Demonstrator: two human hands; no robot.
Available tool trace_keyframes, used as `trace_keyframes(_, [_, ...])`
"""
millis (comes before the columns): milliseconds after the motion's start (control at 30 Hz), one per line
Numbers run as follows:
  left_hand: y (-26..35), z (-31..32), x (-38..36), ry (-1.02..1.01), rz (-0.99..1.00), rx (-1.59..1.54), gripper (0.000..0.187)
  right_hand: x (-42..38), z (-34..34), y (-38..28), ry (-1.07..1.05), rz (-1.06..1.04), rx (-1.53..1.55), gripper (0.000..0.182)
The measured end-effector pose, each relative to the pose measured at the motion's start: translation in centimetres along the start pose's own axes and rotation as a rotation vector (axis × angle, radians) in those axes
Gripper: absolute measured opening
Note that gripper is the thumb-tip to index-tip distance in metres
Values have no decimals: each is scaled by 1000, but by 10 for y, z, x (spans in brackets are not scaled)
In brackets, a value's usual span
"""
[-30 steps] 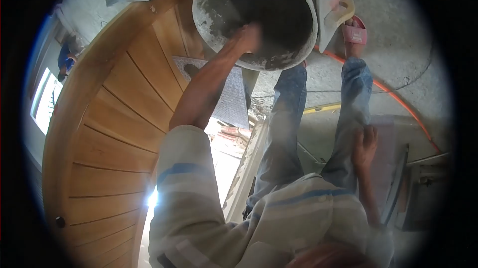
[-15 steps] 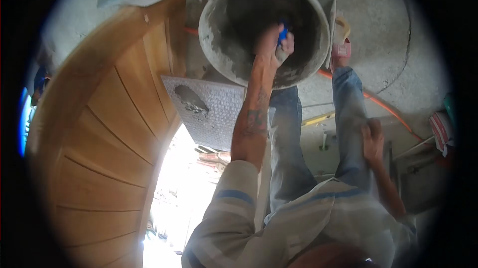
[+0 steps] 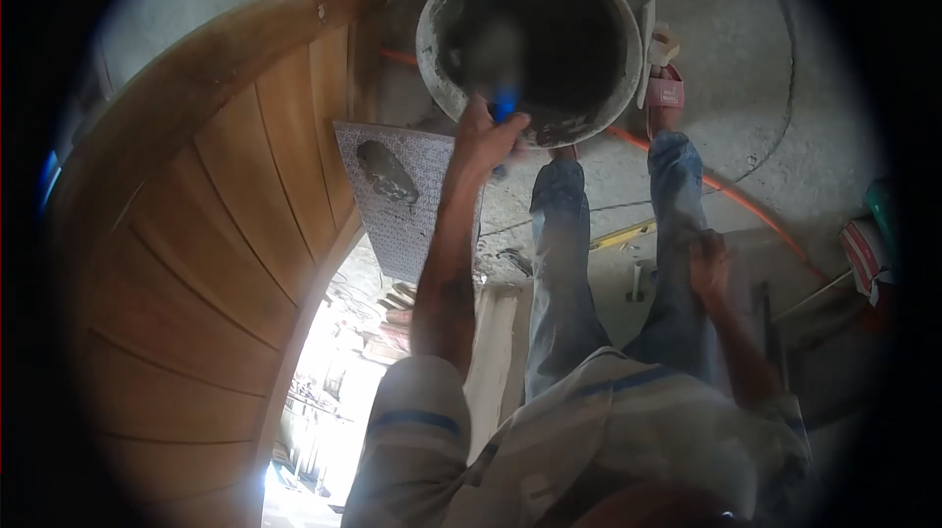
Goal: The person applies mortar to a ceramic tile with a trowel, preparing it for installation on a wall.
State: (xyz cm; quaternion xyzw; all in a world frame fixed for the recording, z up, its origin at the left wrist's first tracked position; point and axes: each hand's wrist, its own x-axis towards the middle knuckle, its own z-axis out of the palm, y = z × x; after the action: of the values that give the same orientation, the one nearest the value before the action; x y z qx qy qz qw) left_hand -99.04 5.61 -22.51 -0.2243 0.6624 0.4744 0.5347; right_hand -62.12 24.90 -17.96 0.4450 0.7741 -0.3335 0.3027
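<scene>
My left hand (image 3: pixel 488 135) is shut on a blue-handled trowel (image 3: pixel 505 102) at the near rim of a round mortar-smeared bucket (image 3: pixel 434 47). The trowel's blade is a blur inside the bucket. Just left of my forearm a grey patterned tile (image 3: pixel 412 219) leans at an angle with a dab of grey mortar (image 3: pixel 386 171) on it. My right hand (image 3: pixel 708 269) rests on my right leg in blue jeans, holding nothing I can make out.
A curved wooden door (image 3: pixel 216 234) fills the left side. On the concrete floor lie an orange cable (image 3: pixel 731 192) and a yellow level (image 3: pixel 628 233). A pink sandal (image 3: pixel 665 88) and a plastering float (image 3: pixel 652 37) sit by the bucket's right side.
My left hand has drawn back from deep inside the bucket to its near rim with the trowel. The view has shifted slightly; my right hand stays on my leg.
</scene>
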Motion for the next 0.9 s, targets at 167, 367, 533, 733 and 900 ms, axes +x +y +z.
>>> trace_keyframes(167, [40, 10, 51, 317, 332, 1235, 27, -15, 10, 6, -11, 93, 90, 31])
trace_keyframes(367, [5, 69, 154, 98, 445, 1761, 17, -32, 32, 14, 64, 13, 54, 33])
trace_keyframes(533, [-11, 41, 103, -139, 488, 1721, 18, -44, 38, -1, 83, 116, 96, 30])
trace_keyframes(733, [33, 23, 25, 1, 367, 1463, 26, -58, 66, 8, 105, 190, 96, 28])
trace_keyframes(900, [73, 77, 80, 83, 713, 1441, 20, -62, 74, 15, 97, 192, 122, 30])
